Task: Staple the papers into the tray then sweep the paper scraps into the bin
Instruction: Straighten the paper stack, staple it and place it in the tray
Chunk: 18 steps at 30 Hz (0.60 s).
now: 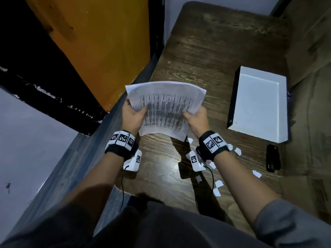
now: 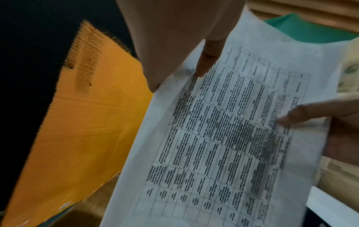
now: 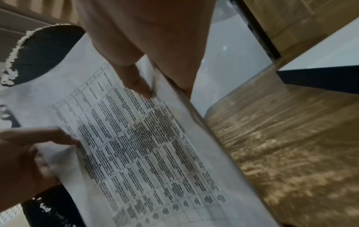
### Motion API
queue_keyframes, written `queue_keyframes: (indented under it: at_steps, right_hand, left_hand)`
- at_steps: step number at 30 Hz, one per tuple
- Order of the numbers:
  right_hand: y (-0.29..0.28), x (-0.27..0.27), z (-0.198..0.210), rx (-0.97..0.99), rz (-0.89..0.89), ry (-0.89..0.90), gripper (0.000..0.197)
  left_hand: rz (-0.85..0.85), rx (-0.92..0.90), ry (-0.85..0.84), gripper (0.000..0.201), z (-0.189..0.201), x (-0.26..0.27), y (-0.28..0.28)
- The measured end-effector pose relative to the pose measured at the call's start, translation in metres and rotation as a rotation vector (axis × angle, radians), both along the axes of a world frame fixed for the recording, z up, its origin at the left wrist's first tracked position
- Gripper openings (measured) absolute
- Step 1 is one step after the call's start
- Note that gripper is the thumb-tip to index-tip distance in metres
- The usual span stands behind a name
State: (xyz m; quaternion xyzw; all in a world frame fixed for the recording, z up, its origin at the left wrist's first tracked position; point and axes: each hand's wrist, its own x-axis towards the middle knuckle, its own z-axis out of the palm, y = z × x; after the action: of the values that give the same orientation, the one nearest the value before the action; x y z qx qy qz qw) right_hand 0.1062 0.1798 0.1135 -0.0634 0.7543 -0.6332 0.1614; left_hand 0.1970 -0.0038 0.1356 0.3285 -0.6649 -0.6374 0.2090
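Observation:
A stack of printed papers (image 1: 164,108) with a table of text is lifted above the wooden table (image 1: 206,54). My left hand (image 1: 133,114) pinches its left edge, thumb on top. My right hand (image 1: 194,116) pinches the right edge the same way. In the left wrist view the papers (image 2: 223,138) fill the middle with my left thumb (image 2: 207,61) on them; the right wrist view shows the papers (image 3: 145,145) under my right thumb (image 3: 139,86). A white tray (image 1: 259,102) lies to the right. A black stapler (image 1: 272,157) sits near the tray's front corner. White paper scraps (image 1: 218,187) lie scattered under my right wrist.
An orange board (image 1: 93,42) leans left of the table, beside a black panel (image 1: 35,72). A brown couch (image 1: 311,68) runs along the table's right side. The table's left edge drops off to a grey floor (image 1: 23,140).

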Motion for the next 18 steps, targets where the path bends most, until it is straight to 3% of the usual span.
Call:
queue_keyframes:
  at_steps: [5, 10, 14, 18]
  right_hand:
    - [-0.003, 0.007, 0.009, -0.061, -0.115, 0.083, 0.016]
    - [-0.008, 0.038, -0.046, 0.147, -0.114, -0.129, 0.025]
    - [-0.008, 0.044, -0.055, 0.112, -0.191, -0.163, 0.027]
    - [0.001, 0.044, -0.066, 0.122, -0.092, -0.249, 0.036]
  left_hand:
    - [0.015, -0.069, 0.079, 0.045, 0.007, 0.003, -0.006]
    - [-0.123, -0.041, -0.102, 0.019, -0.022, 0.012, -0.009]
    - [-0.276, -0.062, -0.062, 0.040, -0.020, -0.004, -0.024]
    - [-0.395, -0.053, -0.182, 0.050, -0.025, -0.012, -0.031]
